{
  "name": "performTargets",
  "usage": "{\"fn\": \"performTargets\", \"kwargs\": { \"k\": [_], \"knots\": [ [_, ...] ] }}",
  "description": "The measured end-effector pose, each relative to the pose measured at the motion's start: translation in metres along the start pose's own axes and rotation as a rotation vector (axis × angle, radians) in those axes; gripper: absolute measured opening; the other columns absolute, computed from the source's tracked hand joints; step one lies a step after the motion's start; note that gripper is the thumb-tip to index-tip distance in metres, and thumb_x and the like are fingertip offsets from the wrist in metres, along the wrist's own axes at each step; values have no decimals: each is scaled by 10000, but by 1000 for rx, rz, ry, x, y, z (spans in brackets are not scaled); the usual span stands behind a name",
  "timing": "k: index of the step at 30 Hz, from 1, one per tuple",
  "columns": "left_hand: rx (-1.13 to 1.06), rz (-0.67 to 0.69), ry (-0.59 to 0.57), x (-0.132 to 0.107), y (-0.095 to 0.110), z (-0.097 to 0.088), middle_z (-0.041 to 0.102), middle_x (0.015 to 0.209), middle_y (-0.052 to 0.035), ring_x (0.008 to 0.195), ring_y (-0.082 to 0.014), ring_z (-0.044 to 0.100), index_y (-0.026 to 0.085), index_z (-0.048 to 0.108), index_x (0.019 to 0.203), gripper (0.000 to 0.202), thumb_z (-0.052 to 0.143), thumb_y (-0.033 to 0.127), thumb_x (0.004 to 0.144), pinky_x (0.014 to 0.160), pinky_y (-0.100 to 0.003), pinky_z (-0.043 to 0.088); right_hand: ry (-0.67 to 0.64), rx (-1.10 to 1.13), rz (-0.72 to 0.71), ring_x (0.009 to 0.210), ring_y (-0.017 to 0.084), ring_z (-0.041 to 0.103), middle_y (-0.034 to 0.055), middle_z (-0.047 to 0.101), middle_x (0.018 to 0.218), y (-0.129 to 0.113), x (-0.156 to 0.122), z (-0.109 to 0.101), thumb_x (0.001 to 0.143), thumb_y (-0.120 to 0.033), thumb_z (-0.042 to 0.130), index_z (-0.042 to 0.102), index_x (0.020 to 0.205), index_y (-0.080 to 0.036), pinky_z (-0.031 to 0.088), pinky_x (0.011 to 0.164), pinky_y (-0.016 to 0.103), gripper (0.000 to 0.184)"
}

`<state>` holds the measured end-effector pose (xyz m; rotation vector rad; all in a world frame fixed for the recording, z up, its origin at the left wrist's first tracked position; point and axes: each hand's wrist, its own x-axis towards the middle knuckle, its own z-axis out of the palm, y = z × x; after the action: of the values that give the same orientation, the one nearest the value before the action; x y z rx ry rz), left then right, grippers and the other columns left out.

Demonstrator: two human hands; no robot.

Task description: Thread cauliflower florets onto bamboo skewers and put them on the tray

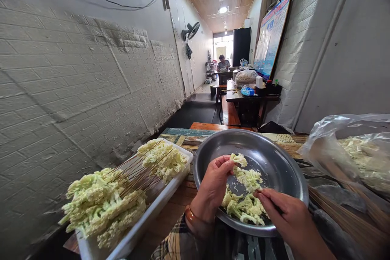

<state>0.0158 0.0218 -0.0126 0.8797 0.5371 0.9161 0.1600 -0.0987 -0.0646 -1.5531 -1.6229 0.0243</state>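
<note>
My left hand (215, 180) pinches a small cauliflower floret (238, 159) above a wide steel basin (289, 166). Just to the right, my right hand (284, 207) is closed on a skewer with a cauliflower piece (250, 180) at its tip; most of the stick is hidden by the fingers. The two pieces are close together, and I cannot tell whether they touch. Loose cauliflower florets (246, 209) and crumbs lie in the basin below. To the left, a white tray (179, 176) carries skewered cauliflower (106, 203) in bunches, sticks pointing inward.
A clear plastic bag (365, 146) of cauliflower stands at the right, with loose bamboo skewers (338, 215) beside it. A brick-patterned wall (76, 89) runs along the left. Farther back are a table (237, 96) with bags on it, a bench and a seated person (223, 64).
</note>
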Motion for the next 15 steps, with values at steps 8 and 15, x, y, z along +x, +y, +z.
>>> {"fn": "performTargets", "kwargs": {
  "k": [8,15],
  "knots": [
    [-92,-39,-6,-3,2,0,635,719,-23,674,-102,528,128,672,660,217,835,243,575,652,-230,391,3,12,-6,744,210,759,41,794,876,-3,2,-2,957,-370,468,751,861,-255,618,680,278,320],
    [5,-59,-3,-3,3,3,636,699,-29,662,-108,524,118,684,679,180,791,246,614,666,-246,386,27,-7,-43,719,190,758,36,794,855,-6,3,-4,958,-367,472,744,831,-236,614,655,248,327]
  ]
}}
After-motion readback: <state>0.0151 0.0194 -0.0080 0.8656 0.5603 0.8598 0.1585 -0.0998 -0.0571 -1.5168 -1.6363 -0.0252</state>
